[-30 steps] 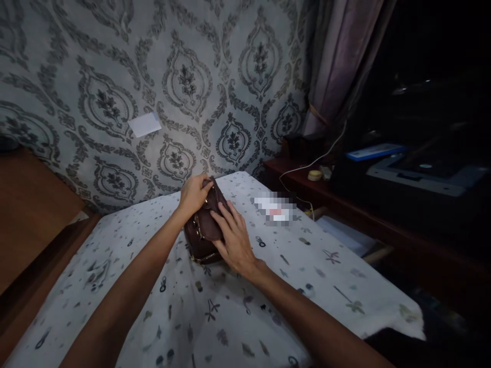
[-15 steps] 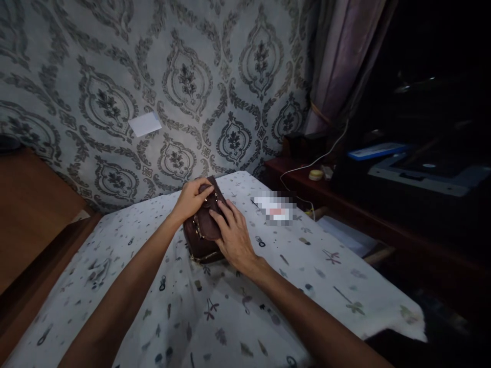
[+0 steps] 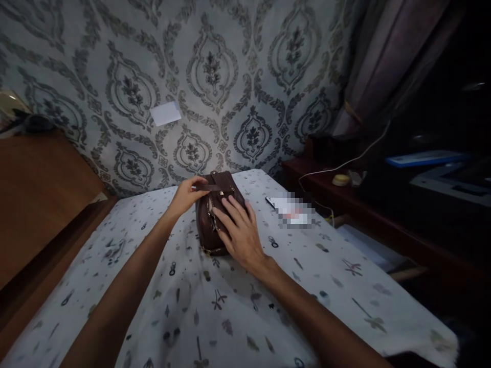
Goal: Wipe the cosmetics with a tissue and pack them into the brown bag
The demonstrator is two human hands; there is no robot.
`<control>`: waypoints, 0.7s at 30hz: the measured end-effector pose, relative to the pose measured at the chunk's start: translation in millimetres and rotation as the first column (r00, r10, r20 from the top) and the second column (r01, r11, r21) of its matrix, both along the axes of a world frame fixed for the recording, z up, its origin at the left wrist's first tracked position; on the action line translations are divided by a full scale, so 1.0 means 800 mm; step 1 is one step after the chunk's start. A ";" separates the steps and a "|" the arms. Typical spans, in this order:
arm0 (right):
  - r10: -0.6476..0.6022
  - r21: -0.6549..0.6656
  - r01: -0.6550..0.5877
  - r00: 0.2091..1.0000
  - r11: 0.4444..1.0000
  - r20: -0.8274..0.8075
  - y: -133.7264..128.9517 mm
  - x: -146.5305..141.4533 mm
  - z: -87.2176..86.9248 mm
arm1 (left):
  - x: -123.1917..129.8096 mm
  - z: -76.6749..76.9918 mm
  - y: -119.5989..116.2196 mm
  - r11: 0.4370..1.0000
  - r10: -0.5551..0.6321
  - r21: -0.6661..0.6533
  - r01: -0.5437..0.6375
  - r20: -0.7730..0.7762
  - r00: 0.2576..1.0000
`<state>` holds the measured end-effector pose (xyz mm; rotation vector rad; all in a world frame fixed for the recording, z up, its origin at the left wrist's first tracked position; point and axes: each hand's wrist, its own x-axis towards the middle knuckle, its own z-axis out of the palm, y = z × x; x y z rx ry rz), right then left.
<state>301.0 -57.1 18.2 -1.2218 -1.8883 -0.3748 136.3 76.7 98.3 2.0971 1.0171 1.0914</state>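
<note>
A dark brown handbag (image 3: 206, 232) with gold-coloured zips and studs lies on the patterned white cloth (image 3: 199, 317). At its far left side, my left hand (image 3: 186, 196) pinches a flat brown strap (image 3: 207, 187) between thumb and fingers, lifted off the bag's front. My right hand (image 3: 241, 232) rests on the bag's near right part with fingers stretched out and a little apart. The palm hides part of the front and its right edge. Near the right fingertips shows a round stud.
Right of the bag lies a flat, pixelated item (image 3: 293, 210), perhaps a phone. A white cable (image 3: 345, 162) runs over a dark red shelf (image 3: 295, 168) at right. A brown wooden panel (image 3: 42, 194) borders the left. Behind stands a patterned wall (image 3: 210, 76).
My left hand has raised the strap away from the bag's front. My right hand stays flat on the bag. The whole view has shifted, moving the scene slightly right.
</note>
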 end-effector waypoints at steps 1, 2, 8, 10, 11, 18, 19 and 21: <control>0.004 -0.001 -0.004 1.000 1.000 0.011 0.000 -0.003 0.002 | -0.005 -0.002 0.002 1.000 -0.001 -0.014 0.002 0.011 1.000; 0.003 -0.004 -0.003 1.000 1.000 0.019 0.001 -0.007 0.005 | -0.007 -0.004 0.003 1.000 -0.008 -0.020 0.009 0.024 1.000; -0.075 -0.070 0.080 0.994 0.994 0.074 0.000 -0.018 0.020 | 0.005 -0.013 0.008 0.999 0.033 0.032 -0.034 0.045 0.998; -0.092 -0.091 0.102 0.991 0.991 0.102 -0.002 -0.020 0.024 | 0.008 -0.015 0.009 0.996 0.067 0.060 -0.069 0.038 0.997; -0.099 -0.096 0.110 0.988 0.989 0.115 -0.003 -0.021 0.025 | 0.008 -0.016 0.010 0.995 0.072 0.067 -0.075 0.041 0.997; -0.140 -0.065 0.151 0.979 0.986 0.150 -0.005 -0.029 0.020 | 0.004 -0.016 0.013 0.997 0.055 0.052 -0.058 0.049 0.997; -0.140 -0.063 0.150 0.979 0.987 0.147 -0.006 -0.029 0.019 | 0.005 -0.016 0.013 0.997 0.062 0.050 -0.064 0.049 0.997; -0.134 -0.061 0.143 0.982 0.988 0.135 -0.006 -0.031 0.016 | 0.006 -0.017 0.015 0.995 0.084 0.048 -0.087 0.048 0.995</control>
